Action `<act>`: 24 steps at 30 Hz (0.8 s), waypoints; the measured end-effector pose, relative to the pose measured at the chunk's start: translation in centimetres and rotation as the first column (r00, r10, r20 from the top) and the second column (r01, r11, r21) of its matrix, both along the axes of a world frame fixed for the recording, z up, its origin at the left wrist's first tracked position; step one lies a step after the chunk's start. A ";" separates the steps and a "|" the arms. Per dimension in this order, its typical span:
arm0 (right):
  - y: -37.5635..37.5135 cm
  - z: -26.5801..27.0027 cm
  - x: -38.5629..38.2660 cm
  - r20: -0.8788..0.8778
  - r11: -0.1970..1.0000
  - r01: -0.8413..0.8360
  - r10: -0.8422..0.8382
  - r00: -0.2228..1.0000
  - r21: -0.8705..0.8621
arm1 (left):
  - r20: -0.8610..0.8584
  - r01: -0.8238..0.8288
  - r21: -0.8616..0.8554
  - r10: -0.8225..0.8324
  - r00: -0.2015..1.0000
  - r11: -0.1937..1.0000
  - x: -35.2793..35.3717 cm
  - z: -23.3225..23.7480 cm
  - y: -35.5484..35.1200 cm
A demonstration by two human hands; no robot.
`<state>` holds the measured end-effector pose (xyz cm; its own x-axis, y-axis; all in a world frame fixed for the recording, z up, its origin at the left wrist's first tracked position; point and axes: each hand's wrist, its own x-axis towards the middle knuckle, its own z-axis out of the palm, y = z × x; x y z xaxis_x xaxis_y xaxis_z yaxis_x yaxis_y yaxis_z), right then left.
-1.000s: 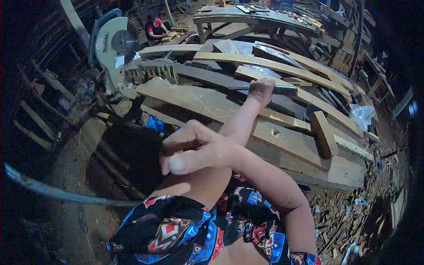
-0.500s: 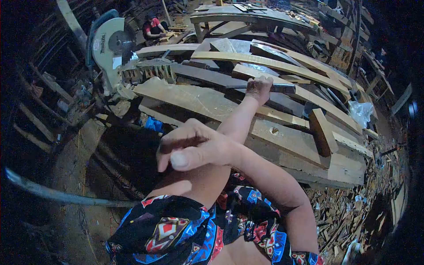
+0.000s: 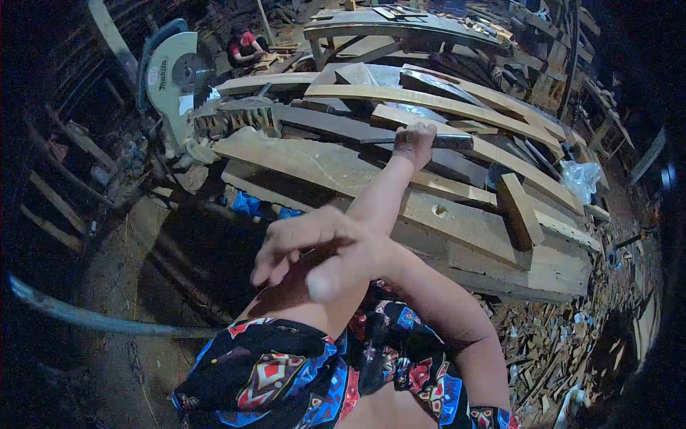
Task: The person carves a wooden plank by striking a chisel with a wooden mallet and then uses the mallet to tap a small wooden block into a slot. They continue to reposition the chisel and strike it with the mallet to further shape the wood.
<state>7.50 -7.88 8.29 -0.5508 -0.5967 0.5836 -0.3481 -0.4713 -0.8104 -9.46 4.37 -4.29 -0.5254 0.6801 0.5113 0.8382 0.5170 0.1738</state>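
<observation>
My left hand (image 3: 414,143) is closed around a slim dark hand tool (image 3: 453,143) over the timber bench. To the left the tool runs out thin; its right end is thicker and shiny, and my fist covers the middle. Across my left forearm comes my right hand (image 3: 314,247), somewhat blurred, its fingers loosely bent, thumb apart and nothing in the grasp. Under the left fist are long wooden boards (image 3: 429,187), and a pale curved slat (image 3: 436,102) lies just beyond. A short wooden block (image 3: 520,211) leans at the bench's near right.
A Makita mitre saw (image 3: 170,86) with its blade exposed stands at the left. Clear plastic (image 3: 580,179) lies at the bench's right end. Wood scraps (image 3: 550,365) cover the floor at right. Farther back are a worktable (image 3: 400,28) and a crouching person (image 3: 246,48) in red.
My right hand has shifted slightly right along the left forearm, with its fingers spread differently. The left hand keeps its hold on the tool. The whole view has shifted slightly.
</observation>
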 end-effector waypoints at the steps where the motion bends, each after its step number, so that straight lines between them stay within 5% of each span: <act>1: -0.4 0.0 -0.1 -0.144 1.000 -0.001 0.000 0.990 -0.007 | 0.003 -0.004 -0.004 0.004 1.000 1.000 0.0 -0.1 -0.1; 3: -0.1 -0.2 -0.3 -0.373 0.999 -0.014 0.024 0.928 0.031 | 0.004 -0.005 -0.009 0.005 1.000 1.000 0.1 0.1 -0.2; 7: 5.1 -0.6 2.7 -0.160 0.961 0.184 -0.152 0.975 0.208 | -0.031 -0.012 -0.047 0.010 0.999 0.999 -0.1 0.0 -0.1; 9: 8.5 -1.6 5.7 0.199 0.911 0.323 -0.377 0.905 0.258 | -0.059 -0.023 -0.055 0.019 0.998 0.998 0.1 0.0 -0.1; 11: 11.6 -0.6 8.2 0.231 0.693 0.633 -0.716 0.659 0.345 | -0.083 -0.012 -0.039 0.008 0.996 0.999 0.0 -0.2 0.0; 12: 14.2 -2.6 8.0 -0.079 0.427 0.818 -0.868 0.491 0.386 | -0.086 0.002 -0.027 -0.004 0.996 1.000 -0.1 -0.2 0.0; 13: 16.0 -3.5 8.8 -0.212 0.165 0.897 -0.939 0.270 0.409 | -0.102 0.018 -0.012 -0.019 0.995 1.000 -0.8 -1.0 0.2; 14: 17.3 -3.9 9.2 -0.366 -0.090 0.940 -0.930 0.039 0.329 | -0.120 0.029 0.004 -0.028 0.992 1.000 -0.9 -0.9 0.2; 15: 18.1 -3.7 10.6 -0.343 -0.259 0.864 -0.933 -0.109 0.431 | -0.090 0.043 -0.022 -0.044 0.995 0.999 -1.0 -0.7 0.2; 16: 20.7 -6.0 11.2 -0.697 -0.575 0.755 -0.680 -0.227 0.315 | -0.063 0.052 -0.048 -0.055 0.997 0.998 -0.9 -0.2 0.1; 18: 23.0 -8.4 12.3 -0.855 -0.767 0.604 -0.448 -0.262 0.217 | -0.098 0.160 0.119 -0.149 0.984 0.980 -1.6 -0.2 0.4; 24: 23.5 -9.7 12.5 -0.767 -0.763 0.404 -0.611 -0.196 0.504 | -0.006 0.181 0.424 -0.197 0.980 0.888 1.7 8.2 0.1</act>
<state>20.02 15.65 -1.38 -0.6545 0.6684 0.3535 0.6016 0.7435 -0.2919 -7.76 4.44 3.88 -0.4317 0.4945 0.7544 0.9019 0.2210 0.3713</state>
